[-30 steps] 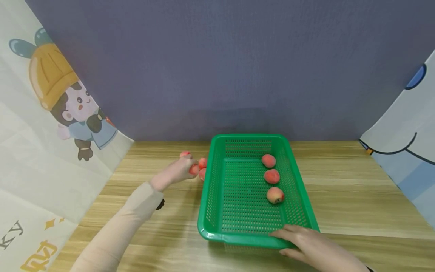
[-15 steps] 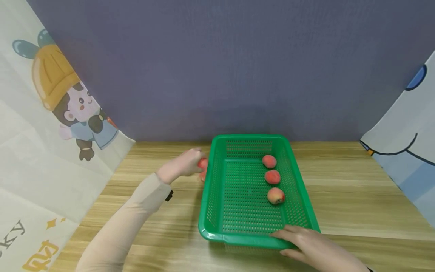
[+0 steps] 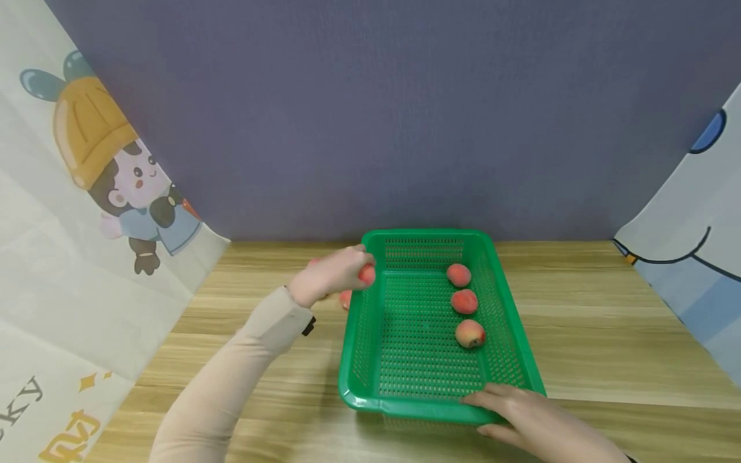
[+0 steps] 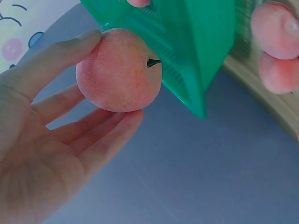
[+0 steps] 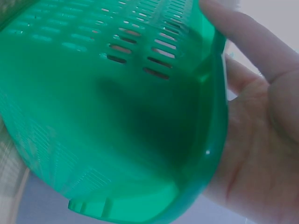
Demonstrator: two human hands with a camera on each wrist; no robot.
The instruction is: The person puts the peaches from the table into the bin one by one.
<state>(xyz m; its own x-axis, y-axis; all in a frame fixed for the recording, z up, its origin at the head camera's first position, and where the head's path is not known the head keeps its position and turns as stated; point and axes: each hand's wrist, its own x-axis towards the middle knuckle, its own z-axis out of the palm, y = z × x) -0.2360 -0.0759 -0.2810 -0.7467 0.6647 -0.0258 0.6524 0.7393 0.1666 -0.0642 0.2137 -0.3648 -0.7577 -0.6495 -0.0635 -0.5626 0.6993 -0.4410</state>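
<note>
Peach, in the head view, is at ten o'clock on the green basket, three others inside toward three o'clock; in the left wrist view the left hand's thumb and fingers pinch it; in the right wrist view the right hand, at three o'clock, grips the rim.

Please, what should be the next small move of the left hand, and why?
Probably shift the held peach a little to the right: in the head view, the left hand grips it at the left side of the green basket, while three other peaches lie inside, along the right side.
</note>
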